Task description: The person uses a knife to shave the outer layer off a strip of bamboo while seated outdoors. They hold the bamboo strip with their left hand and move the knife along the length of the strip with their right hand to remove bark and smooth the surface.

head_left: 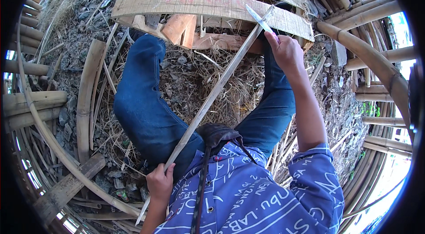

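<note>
A long, narrow bamboo strip (211, 97) slants across my lap, from the lower left up to the wooden pallet. My left hand (160, 183) is closed round it near its lower end, beside my hip. At the upper right, my right hand (287, 52) grips a knife (259, 18) by its handle, most of which the fingers hide. The pale blade points up and left and lies against or across the strip near its far end; contact cannot be made out for certain. The strip's tip is over the front slat of the pallet (212, 6).
A reddish wood block (180, 29) sits under the pallet's front slat. Bamboo poles (88, 96) lie at the left, and a thick curved pole (376, 65) stands at the right. Shavings and rubble (221, 77) cover the ground between my legs. A dark pouch (218, 134) hangs at my waist.
</note>
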### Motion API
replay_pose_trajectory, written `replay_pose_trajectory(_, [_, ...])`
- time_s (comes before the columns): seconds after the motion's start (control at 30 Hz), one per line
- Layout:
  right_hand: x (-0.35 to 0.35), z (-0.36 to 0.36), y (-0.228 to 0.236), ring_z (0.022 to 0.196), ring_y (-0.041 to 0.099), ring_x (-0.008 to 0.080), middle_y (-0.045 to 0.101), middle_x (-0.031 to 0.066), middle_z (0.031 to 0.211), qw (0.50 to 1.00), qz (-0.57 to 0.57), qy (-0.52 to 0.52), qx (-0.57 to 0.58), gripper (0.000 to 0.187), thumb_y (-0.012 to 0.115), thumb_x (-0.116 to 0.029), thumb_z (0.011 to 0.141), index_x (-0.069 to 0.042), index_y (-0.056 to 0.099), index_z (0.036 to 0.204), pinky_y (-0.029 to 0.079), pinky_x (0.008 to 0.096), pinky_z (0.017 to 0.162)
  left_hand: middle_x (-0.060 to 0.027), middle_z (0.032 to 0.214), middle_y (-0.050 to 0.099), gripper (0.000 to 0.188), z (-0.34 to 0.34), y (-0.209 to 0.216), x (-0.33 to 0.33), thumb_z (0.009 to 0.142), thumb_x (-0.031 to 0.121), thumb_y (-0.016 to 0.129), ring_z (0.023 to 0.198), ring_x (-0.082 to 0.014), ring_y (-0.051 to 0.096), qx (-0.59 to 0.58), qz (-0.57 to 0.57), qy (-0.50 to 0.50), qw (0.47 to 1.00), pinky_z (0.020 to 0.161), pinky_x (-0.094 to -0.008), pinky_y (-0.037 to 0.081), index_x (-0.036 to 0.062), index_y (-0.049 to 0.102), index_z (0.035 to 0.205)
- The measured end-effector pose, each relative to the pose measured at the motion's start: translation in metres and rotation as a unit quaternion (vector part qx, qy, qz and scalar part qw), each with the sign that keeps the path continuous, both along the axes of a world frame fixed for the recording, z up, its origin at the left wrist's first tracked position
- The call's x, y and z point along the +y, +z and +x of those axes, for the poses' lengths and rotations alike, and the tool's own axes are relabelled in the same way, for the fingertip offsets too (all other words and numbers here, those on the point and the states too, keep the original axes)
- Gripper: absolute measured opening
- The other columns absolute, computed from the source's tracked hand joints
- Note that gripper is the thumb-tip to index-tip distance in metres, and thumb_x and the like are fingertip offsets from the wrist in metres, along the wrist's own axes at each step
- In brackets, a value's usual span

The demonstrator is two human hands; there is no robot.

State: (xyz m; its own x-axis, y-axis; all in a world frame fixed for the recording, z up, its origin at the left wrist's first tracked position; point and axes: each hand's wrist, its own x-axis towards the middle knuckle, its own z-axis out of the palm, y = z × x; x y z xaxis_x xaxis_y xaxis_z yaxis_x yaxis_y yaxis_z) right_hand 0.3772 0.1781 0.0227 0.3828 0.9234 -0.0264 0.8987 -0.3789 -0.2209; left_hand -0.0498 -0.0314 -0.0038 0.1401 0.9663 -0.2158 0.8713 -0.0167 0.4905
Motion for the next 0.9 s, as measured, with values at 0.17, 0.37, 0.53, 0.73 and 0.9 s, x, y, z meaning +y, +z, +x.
replay_pose_trajectory(0.17, [-0.012,0.092,0.004,0.086,0.064,0.0444,0.066,0.0272,0.083,0.991,0.044,-0.119,-0.051,0.074,0.035,-0.064,0.094,0.0,0.07,0.084,0.049,0.0507,0.079,-0.019,0.058,0.055,0.036,-0.008,-0.003,-0.002,0.089,0.027,0.067,0.053,-0.0401,0.057,0.014,-0.004,-0.009,1.0,0.048,-0.0464,0.042,0.0016,0.052,0.068])
replay_pose_trajectory(0.37, [-0.039,0.023,0.016,0.05,0.053,0.0332,0.053,0.0207,0.055,0.984,0.136,-0.032,0.107,0.066,0.05,-0.056,0.094,0.002,0.06,0.063,0.042,0.0431,0.053,-0.0205,0.058,0.055,0.037,-0.009,-0.002,-0.001,0.088,0.026,0.068,0.053,-0.0411,0.057,-0.024,-0.023,0.008,0.999,0.048,-0.0458,0.042,0.0004,0.052,0.066])
replay_pose_trajectory(0.53, [-0.032,-0.009,-0.013,0.069,0.062,0.0438,0.06,0.0238,0.065,0.993,0.072,0.007,0.096,0.061,0.052,-0.055,0.092,-0.001,0.064,0.068,0.048,0.0492,0.062,-0.0211,0.058,0.055,0.037,-0.008,-0.006,0.003,0.088,0.024,0.068,0.053,-0.0416,0.057,-0.03,-0.01,-0.006,0.999,0.048,-0.0452,0.042,-0.0003,0.052,0.066])
replay_pose_trajectory(0.73, [-0.012,0.007,-0.013,0.069,0.062,0.0431,0.061,0.0225,0.065,0.995,0.062,-0.018,0.075,0.065,0.047,-0.061,0.092,-0.003,0.064,0.067,0.048,0.0489,0.063,-0.0209,0.057,0.055,0.038,-0.003,-0.002,0.006,0.088,0.025,0.068,0.053,-0.0415,0.057,-0.029,-0.013,-0.005,0.999,0.048,-0.0454,0.042,-0.0002,0.052,0.066])
replay_pose_trajectory(0.9, [-0.009,0.048,-0.026,0.079,0.064,0.0462,0.066,0.0254,0.078,0.987,0.106,-0.124,0.001,0.068,0.038,-0.06,0.095,-0.002,0.069,0.079,0.049,0.0536,0.072,-0.0207,0.056,0.055,0.038,-0.004,0.0,0.004,0.088,0.025,0.068,0.052,-0.0412,0.057,-0.032,-0.003,-0.013,0.999,0.047,-0.045,0.042,-0.0002,0.051,0.065])
